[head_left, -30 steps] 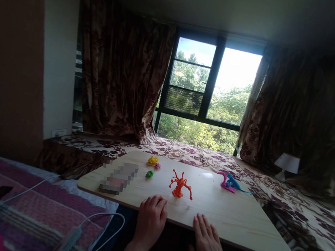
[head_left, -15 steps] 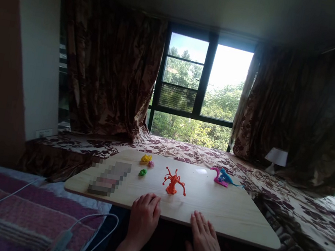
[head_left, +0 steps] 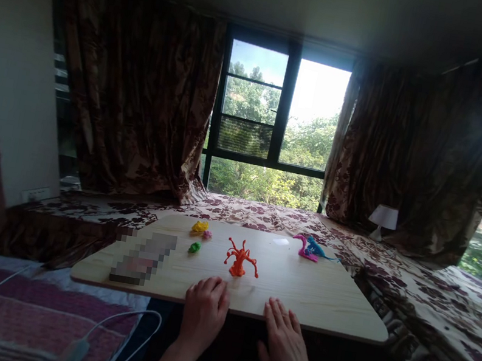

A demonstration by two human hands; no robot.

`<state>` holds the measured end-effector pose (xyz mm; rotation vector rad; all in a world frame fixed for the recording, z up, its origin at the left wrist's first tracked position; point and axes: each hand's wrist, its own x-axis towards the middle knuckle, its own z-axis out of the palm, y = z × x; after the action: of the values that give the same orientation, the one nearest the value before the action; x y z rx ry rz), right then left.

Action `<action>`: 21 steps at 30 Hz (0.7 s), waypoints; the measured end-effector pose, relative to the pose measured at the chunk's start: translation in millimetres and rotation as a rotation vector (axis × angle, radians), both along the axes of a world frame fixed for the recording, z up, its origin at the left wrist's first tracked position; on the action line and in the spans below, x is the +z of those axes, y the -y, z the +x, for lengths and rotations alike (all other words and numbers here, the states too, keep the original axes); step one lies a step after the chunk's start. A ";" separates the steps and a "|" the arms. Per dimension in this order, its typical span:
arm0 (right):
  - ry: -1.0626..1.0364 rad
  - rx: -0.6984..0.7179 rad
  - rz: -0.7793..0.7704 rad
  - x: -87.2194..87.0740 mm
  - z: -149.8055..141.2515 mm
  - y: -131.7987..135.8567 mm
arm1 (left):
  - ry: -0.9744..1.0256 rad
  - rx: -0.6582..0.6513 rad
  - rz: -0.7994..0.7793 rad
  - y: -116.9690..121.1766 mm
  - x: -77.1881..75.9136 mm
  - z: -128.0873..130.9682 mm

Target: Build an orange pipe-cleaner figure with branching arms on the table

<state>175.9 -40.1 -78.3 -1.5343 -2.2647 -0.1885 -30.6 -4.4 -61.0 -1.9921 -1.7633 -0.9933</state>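
Note:
At the near edge of the light wooden table (head_left: 321, 308) rests my left hand (head_left: 205, 307), its fingers curled and closed; no object shows in it. My right hand (head_left: 284, 335) lies flat and open over the same edge, fingers stretched forward, touching only the table. Beyond and between both hands stands an orange figure (head_left: 239, 263) with several thin, drooping arms tipped with small balls. Farther left lie a yellow clay-like lump (head_left: 200, 227), a small pink piece (head_left: 207, 234) and a green lump (head_left: 195, 248). Toward the back right, a magenta curved-neck figure (head_left: 303, 249) stands against a blue long-tailed animal figure (head_left: 316, 248).
A pixelated flat item (head_left: 143, 260) lies on the table's left side. Behind the table is a ledge with flowered cloth (head_left: 254, 212), bearing a small white lamp (head_left: 382, 219). A white cable (head_left: 156, 314) loops over the striped bedding (head_left: 37, 319) at left.
The camera view has turned slightly right, so the table and figures appear shifted left. Both hands keep their pose at the table edge, and the figures stay in place.

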 end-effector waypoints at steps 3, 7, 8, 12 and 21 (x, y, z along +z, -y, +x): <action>-0.032 0.009 -0.029 10.3 -4.2 -10.3 | -0.031 -0.022 -0.041 -3.2 5.0 6.8; -0.057 -0.041 -0.061 20.2 9.8 -18.7 | -0.059 -0.069 -0.134 -12.9 10.5 7.9; -0.067 -0.054 -0.064 21.2 15.1 -19.3 | -0.061 -0.074 -0.165 -16.0 11.3 7.4; -0.112 -0.088 -0.051 24.9 34.8 -23.9 | -0.064 -0.068 -0.270 -29.5 12.3 6.7; -0.265 -0.075 -0.040 40.2 53.8 -48.5 | -0.036 -0.072 -0.356 -59.6 20.9 8.3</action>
<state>229.7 8.4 -38.2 -1.5637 -2.0180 0.0388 -22.3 55.3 -40.1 -2.2813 -1.9724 -0.6936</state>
